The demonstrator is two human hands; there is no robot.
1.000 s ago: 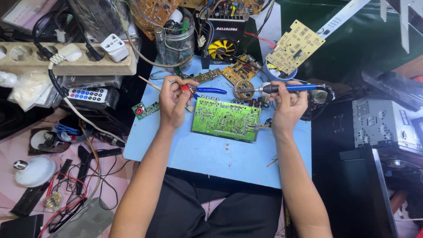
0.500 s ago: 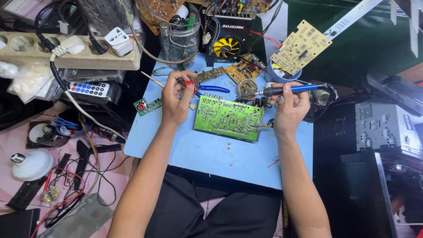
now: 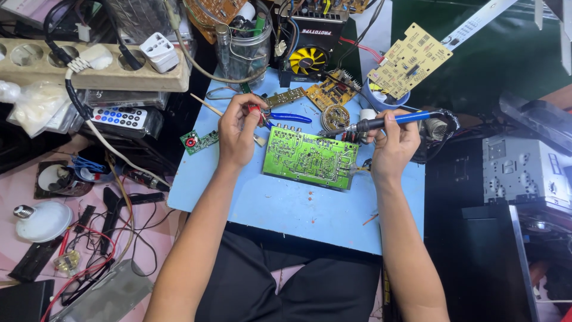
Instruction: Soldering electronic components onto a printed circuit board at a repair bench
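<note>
A green circuit board (image 3: 311,158) lies solder side up on the blue mat (image 3: 286,206) between my arms. My right hand (image 3: 392,144) grips a blue-handled soldering iron (image 3: 390,121), its tip pointing left above the board's far right corner. My left hand (image 3: 239,130) rests at the board's left edge, fingers pinched on a small red-tipped piece, too small to name. Blue-handled pliers (image 3: 288,117) lie just right of that hand.
Around the mat's far edge sit a small green board (image 3: 199,141), a tan board (image 3: 410,59), a yellow fan (image 3: 308,59) and a clear jar (image 3: 244,45). A power strip (image 3: 89,70) and remote (image 3: 119,117) lie left; a metal chassis (image 3: 527,170) stands right.
Both hands have stayed at the board, shifting only slightly. The view has tilted a little, so everything sits slightly lower in the frame.
</note>
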